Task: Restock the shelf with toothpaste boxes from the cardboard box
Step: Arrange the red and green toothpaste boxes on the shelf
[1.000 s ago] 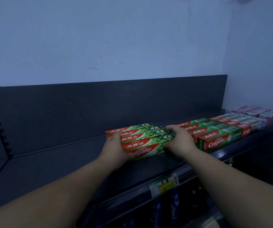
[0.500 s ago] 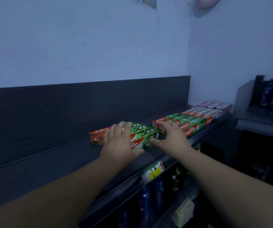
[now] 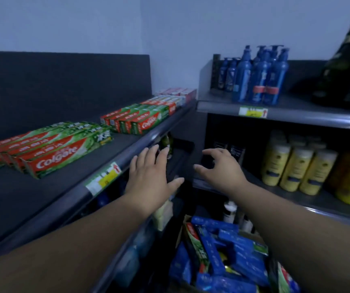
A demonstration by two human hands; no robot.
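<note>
Shelf (image 3: 22, 197): lying dark, matte and flat, ending in a rounded metal front lip
Colgate boxes (image 3: 47, 151): lying flat in a tight row on that shelf, long glossy red-and-green cartons
Second Colgate row (image 3: 136, 121): lying farther along, well apart from both hands
Left hand (image 3: 151, 180): hovering just off the lip, fingers straight and fanned apart, holding nothing
Right hand (image 3: 222, 170): hanging beside it, fingers loosely curled, gripping nothing
Cardboard box (image 3: 254, 236): sitting below both forearms, brimming with jumbled blue and green toothpaste cartons (image 3: 212, 246)
Pump bottles (image 3: 258, 77): standing upright at upper right, smooth blue plastic
Yellow bottles (image 3: 296, 166): standing in ranks, cylindrical, one level lower
</note>
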